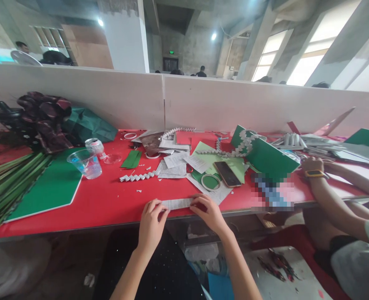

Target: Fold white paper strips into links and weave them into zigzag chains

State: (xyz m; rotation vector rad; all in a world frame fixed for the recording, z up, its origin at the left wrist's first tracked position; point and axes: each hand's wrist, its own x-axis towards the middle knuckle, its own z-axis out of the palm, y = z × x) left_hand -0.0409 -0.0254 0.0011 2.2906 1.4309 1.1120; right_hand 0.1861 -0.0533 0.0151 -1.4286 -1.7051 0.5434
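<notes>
Head view: left hand [153, 212] and right hand [208, 210] pinch paper strip [176, 203] ends, fingers [153, 203] closed, likely keeping it straight.

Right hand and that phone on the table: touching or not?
Apart. The head view shows a strip of the pale sheet between the right hand and the near end of the phone.

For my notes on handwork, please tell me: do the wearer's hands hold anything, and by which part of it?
Yes, a paper strip: the left hand holds its left end, the right hand its right end.
</notes>
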